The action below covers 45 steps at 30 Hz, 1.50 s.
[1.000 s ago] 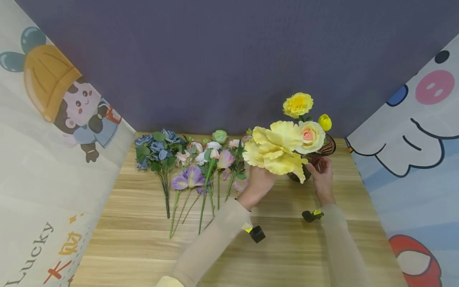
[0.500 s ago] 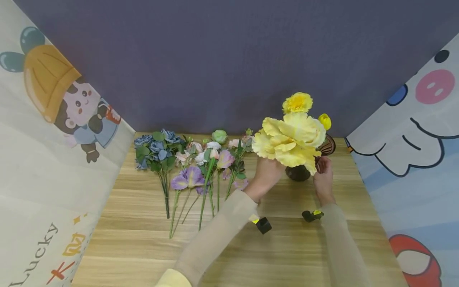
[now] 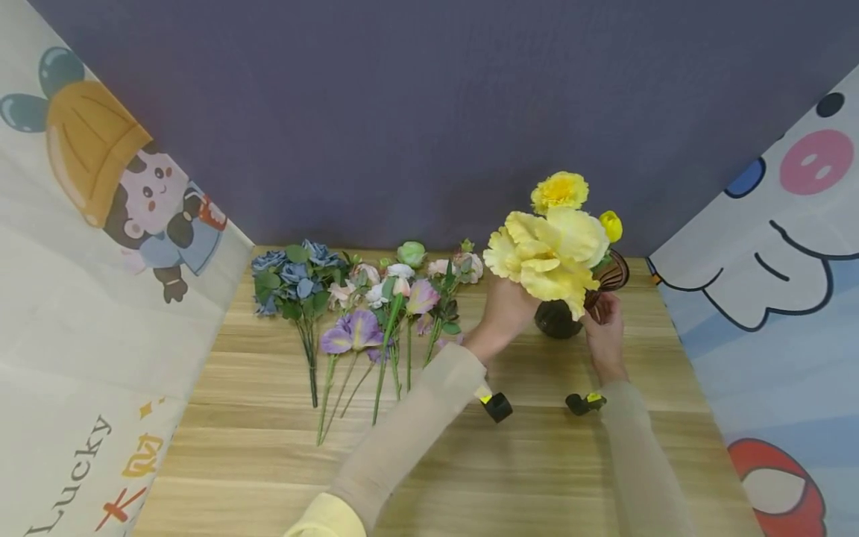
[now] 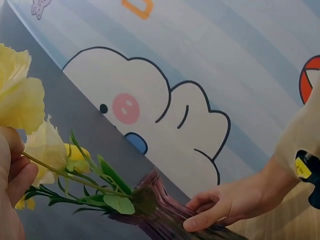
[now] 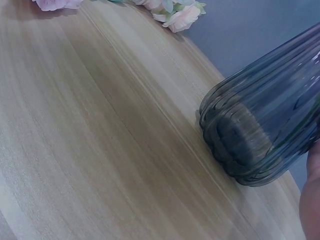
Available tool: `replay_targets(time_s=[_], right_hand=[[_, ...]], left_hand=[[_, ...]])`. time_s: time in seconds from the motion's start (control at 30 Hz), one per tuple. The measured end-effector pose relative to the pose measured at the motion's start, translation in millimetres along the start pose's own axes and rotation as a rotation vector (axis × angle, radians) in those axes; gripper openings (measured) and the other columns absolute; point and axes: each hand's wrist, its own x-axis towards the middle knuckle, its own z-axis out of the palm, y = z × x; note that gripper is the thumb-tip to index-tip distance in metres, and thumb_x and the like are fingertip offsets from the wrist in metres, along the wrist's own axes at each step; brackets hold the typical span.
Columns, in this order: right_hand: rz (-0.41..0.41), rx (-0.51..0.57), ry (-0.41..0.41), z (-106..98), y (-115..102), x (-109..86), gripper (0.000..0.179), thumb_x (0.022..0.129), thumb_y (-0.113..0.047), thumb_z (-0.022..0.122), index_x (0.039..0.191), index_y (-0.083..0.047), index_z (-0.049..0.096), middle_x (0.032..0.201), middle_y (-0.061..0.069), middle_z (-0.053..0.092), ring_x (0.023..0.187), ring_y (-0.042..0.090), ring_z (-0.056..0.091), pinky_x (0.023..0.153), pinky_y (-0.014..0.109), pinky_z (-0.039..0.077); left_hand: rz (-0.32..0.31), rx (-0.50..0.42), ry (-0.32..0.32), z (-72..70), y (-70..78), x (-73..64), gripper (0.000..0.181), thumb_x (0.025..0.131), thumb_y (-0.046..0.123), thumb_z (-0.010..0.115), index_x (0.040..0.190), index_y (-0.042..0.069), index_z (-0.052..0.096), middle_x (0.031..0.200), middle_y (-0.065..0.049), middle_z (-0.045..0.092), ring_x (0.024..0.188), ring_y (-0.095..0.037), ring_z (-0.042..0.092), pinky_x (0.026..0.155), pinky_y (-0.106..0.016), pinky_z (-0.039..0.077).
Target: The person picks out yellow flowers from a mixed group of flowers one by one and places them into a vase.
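Note:
My left hand (image 3: pixel 506 309) pinches the stem of a large ruffled pale-yellow flower (image 3: pixel 540 253). In the left wrist view that stem (image 4: pixel 75 176) runs down to the mouth of a dark, ribbed glass vase (image 4: pixel 160 212). My right hand (image 3: pixel 606 339) grips the vase's side, with the thumb along it in the left wrist view. A yellow carnation (image 3: pixel 559 192) and a yellow tulip (image 3: pixel 611 225) rise from the vase. The head view hides a pale rose (image 4: pixel 46 157) behind the large bloom. Near the table, the ribbed base (image 5: pixel 235 140) shows in the right wrist view.
Left of the vase lie blue roses (image 3: pixel 295 280), purple irises (image 3: pixel 356 333), pale pink and white flowers (image 3: pixel 379 294) and a green bud (image 3: pixel 411 254). The wooden table (image 3: pixel 268 462) is bounded by a dark back wall (image 3: pixel 376 134) and printed side panels (image 3: pixel 772 298).
My left hand has moved right with the large yellow flower, bringing its bloom over the vase and covering the pale rose. The right hand has stayed at the vase.

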Motion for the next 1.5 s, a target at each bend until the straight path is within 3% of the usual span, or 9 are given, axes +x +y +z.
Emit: replay_targets(time_s=[0.07,0.1,0.4,0.57,0.77,1.07,1.27,1.43,1.5], right_hand=[[0.007,-0.005,0.008,-1.5,3.4,2.3,0.044,0.096,0.015,0.057,0.124,-0.018,0.049,0.128,-0.008,0.053,0.136,0.015,0.044,0.122,0.025,0.033],[0.010,-0.008,0.012,-2.4,5.4,3.8,0.044,0.096,0.013,0.059,0.125,-0.018,0.049,0.128,-0.008,0.053,0.136,0.015,0.045,0.121,0.025,0.033],[0.035,-0.033,0.000,3.1,-9.6,-5.3,0.049,0.092,0.006,0.071,0.129,-0.018,0.050,0.130,-0.007,0.054,0.144,0.021,0.041,0.123,0.028,0.031],[0.042,-0.051,0.005,3.9,-10.7,-6.0,0.049,0.092,0.007,0.070,0.129,-0.019,0.051,0.129,-0.008,0.054,0.143,0.021,0.041,0.123,0.029,0.032],[0.029,-0.043,0.004,3.5,-9.1,-6.4,0.045,0.093,0.007,0.070,0.125,-0.019,0.052,0.126,-0.008,0.055,0.140,0.018,0.043,0.123,0.029,0.032],[0.041,-0.036,0.023,-2.2,5.6,0.7,0.048,0.093,0.005,0.072,0.128,-0.020,0.051,0.127,-0.008,0.055,0.137,0.015,0.045,0.122,0.027,0.033],[0.050,-0.055,0.019,-2.5,2.5,-0.3,0.051,0.092,0.007,0.070,0.132,-0.018,0.050,0.130,-0.008,0.054,0.141,0.019,0.043,0.123,0.029,0.031],[0.055,-0.052,0.015,0.8,-7.3,-5.7,0.051,0.092,0.002,0.074,0.132,-0.018,0.050,0.129,-0.009,0.054,0.143,0.020,0.041,0.123,0.027,0.031],[0.056,-0.038,0.014,1.8,-9.1,-6.8,0.050,0.092,0.002,0.074,0.131,-0.018,0.050,0.128,-0.008,0.054,0.142,0.020,0.042,0.123,0.027,0.032]], left_hand=[[-0.064,-0.083,-0.002,1.8,-1.1,1.4,0.048,0.090,-0.004,0.075,0.133,-0.005,0.054,0.128,-0.020,0.066,0.124,-0.030,0.063,0.107,-0.021,0.047],[-0.082,-0.078,-0.005,2.4,-1.7,1.0,0.048,0.090,-0.004,0.075,0.133,-0.005,0.055,0.128,-0.019,0.066,0.124,-0.030,0.063,0.106,-0.020,0.047],[0.032,0.021,0.043,15.0,-19.6,-1.4,0.040,0.087,-0.005,0.076,0.123,-0.007,0.062,0.116,-0.020,0.072,0.112,-0.030,0.070,0.102,-0.017,0.050],[0.033,0.075,0.027,20.4,-29.0,-5.5,0.027,0.091,-0.003,0.072,0.117,-0.006,0.066,0.110,-0.018,0.075,0.105,-0.027,0.073,0.098,-0.016,0.051],[-0.017,0.073,0.028,26.9,-38.3,-8.4,0.026,0.092,-0.001,0.071,0.118,-0.004,0.066,0.111,-0.016,0.075,0.107,-0.023,0.073,0.099,-0.016,0.050],[-0.147,-0.068,-0.028,21.9,-42.9,-15.8,0.050,0.088,-0.006,0.070,0.134,-0.003,0.052,0.127,-0.018,0.063,0.124,-0.022,0.061,0.111,-0.022,0.043],[-0.101,-0.348,-0.026,14.0,-43.2,-24.7,0.094,0.086,-0.012,0.072,0.158,0.006,0.015,0.138,-0.026,0.051,0.131,-0.033,0.054,0.118,-0.034,0.041],[-0.056,-0.185,0.010,10.8,-40.0,-30.9,0.087,0.086,0.000,0.075,0.154,0.003,0.020,0.139,-0.023,0.051,0.132,-0.030,0.052,0.119,-0.034,0.039],[-0.018,-0.181,0.037,11.4,-39.1,-30.9,0.090,0.085,-0.001,0.075,0.154,0.001,0.017,0.143,-0.023,0.048,0.136,-0.030,0.050,0.120,-0.035,0.038]])
